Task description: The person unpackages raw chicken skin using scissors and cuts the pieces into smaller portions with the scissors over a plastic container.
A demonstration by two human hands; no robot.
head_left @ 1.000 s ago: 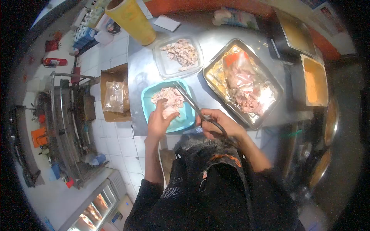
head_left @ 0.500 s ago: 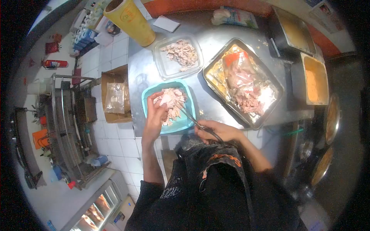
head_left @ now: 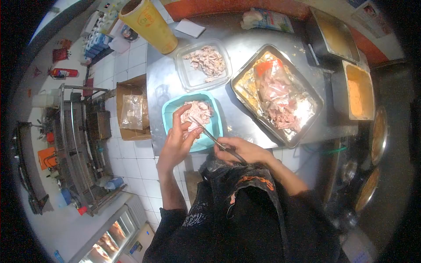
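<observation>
A turquoise tub (head_left: pixel 167 115) with pale shredded meat (head_left: pixel 200 111) in it sits at the table's near edge. Over its left side, my left hand (head_left: pixel 177 138) has thumb and fingers curved round a piece of the meat. My right hand (head_left: pixel 243 151) is closed on the handles of metal scissors (head_left: pixel 208 134), whose blades reach over the tub to the meat at my left fingertips. Behind the tub stands a clear container (head_left: pixel 181 75) with more shredded meat. To the right, a metal tray (head_left: pixel 245 103) bears a plastic bag of meat (head_left: pixel 275 90).
A yellow cylinder (head_left: pixel 151 27) and a white paper pad (head_left: pixel 190 27) are at the back left of the steel table (head_left: pixel 163 74). Deep metal pans, one with orange contents (head_left: pixel 359 94), stand at the right. A cardboard box (head_left: pixel 125 87) is left of the table.
The scissors were first raised and open over the tub's right side, then dipped into the meat; their blades are now by my left fingertips. My left hand has turned and closed on meat.
</observation>
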